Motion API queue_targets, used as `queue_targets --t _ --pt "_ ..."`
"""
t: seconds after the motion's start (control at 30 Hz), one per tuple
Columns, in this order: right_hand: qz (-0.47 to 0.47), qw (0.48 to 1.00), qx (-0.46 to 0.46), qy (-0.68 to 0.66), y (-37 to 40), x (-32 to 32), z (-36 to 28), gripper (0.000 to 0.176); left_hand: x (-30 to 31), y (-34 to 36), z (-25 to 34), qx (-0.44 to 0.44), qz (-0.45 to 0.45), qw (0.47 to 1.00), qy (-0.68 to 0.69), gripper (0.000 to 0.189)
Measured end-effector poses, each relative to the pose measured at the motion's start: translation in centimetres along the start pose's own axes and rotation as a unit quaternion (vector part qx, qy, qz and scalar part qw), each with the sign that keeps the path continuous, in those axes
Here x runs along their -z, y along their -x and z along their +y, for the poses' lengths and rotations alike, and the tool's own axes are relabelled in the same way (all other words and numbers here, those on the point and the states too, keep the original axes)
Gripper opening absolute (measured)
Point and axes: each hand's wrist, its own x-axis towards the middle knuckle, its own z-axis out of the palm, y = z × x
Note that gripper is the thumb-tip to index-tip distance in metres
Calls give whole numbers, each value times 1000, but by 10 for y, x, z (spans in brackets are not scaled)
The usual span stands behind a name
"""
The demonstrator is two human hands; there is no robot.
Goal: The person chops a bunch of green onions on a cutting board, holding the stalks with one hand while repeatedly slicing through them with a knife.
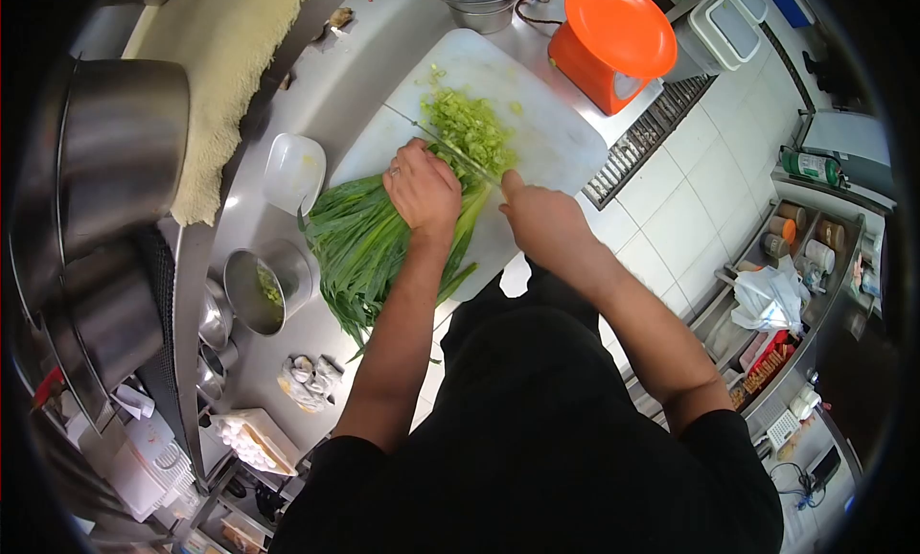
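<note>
A thick bunch of green onions point(362, 242) lies across the near left part of a white cutting board point(556, 142), its long leaves hanging past the board's edge. My left hand point(424, 190) presses on the bunch with curled fingers, close beside the blade. In my right hand point(544, 219) is the handle of a knife point(456, 154), its blade slanting up and left over the cut ends. Beyond the blade, a pile of chopped green onion point(471, 123) spreads over the board. Part of the blade's edge is hidden among the greens.
An orange kitchen scale point(613, 46) stands beyond the board, near metal bowls point(479, 3). Left of the board are a white plastic dish point(294, 173) and a metal pot point(254, 290) with green bits inside. A crumpled cloth point(309, 381) lies nearer me. Large pots point(125, 142) stand far left.
</note>
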Motion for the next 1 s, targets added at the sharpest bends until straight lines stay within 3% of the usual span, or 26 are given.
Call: queue_targets --t 0.07,0.17,0.37,0.63,0.8,1.0 --pt "10 1000 -1 1 22 5 -9 26 -2 -1 -1 1 14 1000 2 15" --pt "2 1000 -17 7 47 1 -10 24 1 0 -1 24 -34 999 4 15" --pt "-52 997 -59 23 60 -9 -3 21 1 -1 -1 5 -43 999 -21 15" --pt "-14 1000 -21 -10 -22 -54 16 20 1 -3 -2 5 -47 999 -9 14" --pt "-21 1000 -4 -12 -44 -29 16 22 5 -5 1 17 -48 999 -9 13" --pt "-8 1000 -3 6 24 5 -3 22 0 -1 -1 12 -15 1000 0 14"
